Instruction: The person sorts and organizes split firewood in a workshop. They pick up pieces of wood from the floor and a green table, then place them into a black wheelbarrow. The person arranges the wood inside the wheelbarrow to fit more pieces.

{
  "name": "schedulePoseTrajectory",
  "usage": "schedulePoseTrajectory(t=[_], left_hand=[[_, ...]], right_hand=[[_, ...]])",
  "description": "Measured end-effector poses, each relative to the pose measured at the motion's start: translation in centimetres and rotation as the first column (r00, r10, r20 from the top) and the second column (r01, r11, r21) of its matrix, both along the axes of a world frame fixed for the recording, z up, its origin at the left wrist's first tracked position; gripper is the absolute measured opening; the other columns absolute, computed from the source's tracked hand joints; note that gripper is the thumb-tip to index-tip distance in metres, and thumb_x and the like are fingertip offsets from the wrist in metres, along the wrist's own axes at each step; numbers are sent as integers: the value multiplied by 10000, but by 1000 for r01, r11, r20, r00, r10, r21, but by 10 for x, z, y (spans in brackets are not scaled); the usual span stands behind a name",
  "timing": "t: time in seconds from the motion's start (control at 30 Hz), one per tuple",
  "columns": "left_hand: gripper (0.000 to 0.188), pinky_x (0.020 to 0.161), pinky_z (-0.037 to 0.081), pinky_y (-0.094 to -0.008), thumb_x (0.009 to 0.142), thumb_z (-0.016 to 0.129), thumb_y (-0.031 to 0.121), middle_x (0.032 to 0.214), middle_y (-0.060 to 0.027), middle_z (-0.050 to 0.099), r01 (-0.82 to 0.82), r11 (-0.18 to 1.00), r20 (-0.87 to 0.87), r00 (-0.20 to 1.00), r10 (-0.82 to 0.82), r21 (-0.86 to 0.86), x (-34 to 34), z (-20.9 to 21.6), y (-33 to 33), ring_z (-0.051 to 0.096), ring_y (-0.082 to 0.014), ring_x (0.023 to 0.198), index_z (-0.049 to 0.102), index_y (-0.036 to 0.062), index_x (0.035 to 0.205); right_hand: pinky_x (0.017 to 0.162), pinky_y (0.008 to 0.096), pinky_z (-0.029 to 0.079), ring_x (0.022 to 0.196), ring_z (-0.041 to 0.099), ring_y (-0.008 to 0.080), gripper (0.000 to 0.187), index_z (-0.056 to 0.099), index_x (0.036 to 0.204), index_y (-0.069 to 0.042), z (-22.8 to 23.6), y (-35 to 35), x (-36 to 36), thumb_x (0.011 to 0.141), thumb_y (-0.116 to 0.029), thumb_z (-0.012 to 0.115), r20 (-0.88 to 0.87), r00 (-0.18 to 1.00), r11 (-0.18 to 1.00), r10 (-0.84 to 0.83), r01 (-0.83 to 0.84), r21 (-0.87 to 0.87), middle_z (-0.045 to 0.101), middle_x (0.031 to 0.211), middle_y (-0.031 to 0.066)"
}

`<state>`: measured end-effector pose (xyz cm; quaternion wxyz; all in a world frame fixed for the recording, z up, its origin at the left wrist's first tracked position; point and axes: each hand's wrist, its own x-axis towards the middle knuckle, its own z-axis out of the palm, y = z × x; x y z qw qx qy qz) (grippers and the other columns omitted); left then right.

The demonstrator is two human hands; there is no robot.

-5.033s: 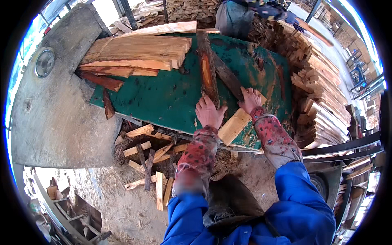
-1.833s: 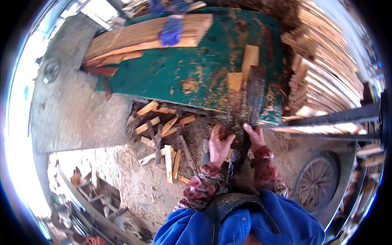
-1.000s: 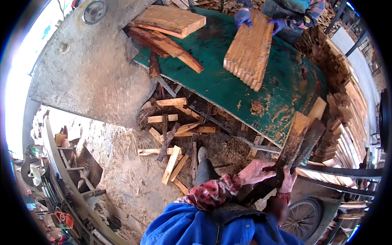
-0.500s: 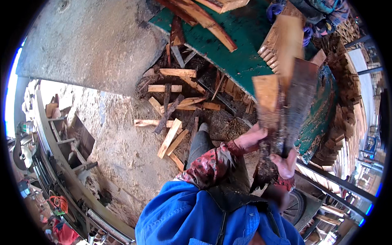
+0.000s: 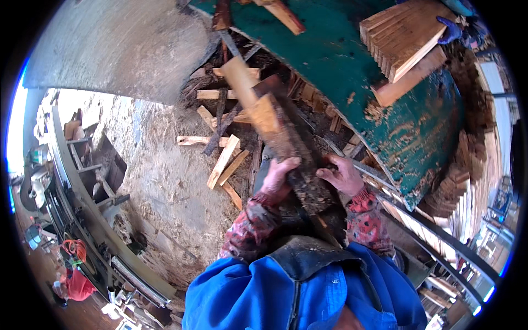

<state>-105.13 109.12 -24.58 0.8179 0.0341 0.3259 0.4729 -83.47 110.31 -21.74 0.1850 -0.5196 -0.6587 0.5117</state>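
Observation:
A bundle of rough slabs with dark bark (image 5: 313,184) slants across the space in front of me, its far end blurred by motion. My left hand (image 5: 279,175) is closed round its left side, the thumb lying over the bark. On the opposite side my right hand (image 5: 344,175) grips the bundle's edge, with part of its fingers hidden. A pale sawn piece (image 5: 239,80) sticks out at the far end, above a heap of wood offcuts (image 5: 224,160) on the ground.
To the right stands a green table (image 5: 330,55) strewn with sawdust. A stack of boards (image 5: 407,36) and a loose board (image 5: 410,77) lie on it, beside another person's purple glove (image 5: 451,30). A black metal rail (image 5: 440,242) runs along the lower right.
Both hands have swung the bundle from the right, by the green table, leftward over the offcut heap. The view has shifted too, and the stacked boards now show more fully.

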Motion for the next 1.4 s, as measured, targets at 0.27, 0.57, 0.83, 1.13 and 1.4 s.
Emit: schedulePoseTrajectory(t=[0.27, 0.57, 0.83, 1.13, 1.4], left_hand=[[492, 935, 509, -424, 842, 614, 141, 1157, -135, 636, -126, 991, -219, 969, 114, -41, -64, -33, -32, 627, -294, 1043, 497, 1, 1299], [450, 932, 502, -391, 852, 624, 141, 1133, -118, 643, -139, 988, -200, 972, 122, -71, -160, -55, 48, 628, -266, 1027, 516, 0, 1266], [530, 911, 506, -390, 791, 651, 47, 1135, -109, 622, -170, 985, -242, 956, 166, 8, -237, -22, 142, 615, -262, 1029, 482, 8, 1292], [398, 855, 514, -341, 758, 700, 28, 1043, -90, 671, -153, 988, -316, 937, 151, 16, -306, -23, 207, 645, -213, 933, 604, -28, 1140], [346, 827, 520, -324, 769, 712, 25, 1028, -77, 679, -168, 984, -295, 939, 177, 59, -308, -18, 264, 649, -188, 910, 625, -26, 1100]], right_hand=[[661, 212, 489, 711, 564, 34, 203, 621, 1018, -15, -25, -18, 29, 873, -113, 724, -55, 943, 944, -329, 329, 2, 599, 797, -20], [618, 252, 509, 657, 586, 91, 252, 626, 995, -8, -6, 147, -98, 813, -111, 767, -39, 942, 887, -334, 328, 325, 619, 777, 35], [866, 425, 495, 1009, 592, 331, 570, 590, 1157, 9, 18, 396, -183, 758, -352, 779, 296, 844, 669, -447, 96, 737, 582, 1135, 183], [1087, 579, 291, 1323, 352, 450, 926, 408, 1434, -75, 3, 524, -274, 698, -491, 785, 678, 617, 849, -400, -30, 528, 369, 1444, 227], [1040, 650, 319, 1340, 355, 442, 1038, 289, 1505, -137, -22, 562, -246, 663, -491, 781, 744, 610, 950, -273, 48, 310, 363, 1462, 206]])
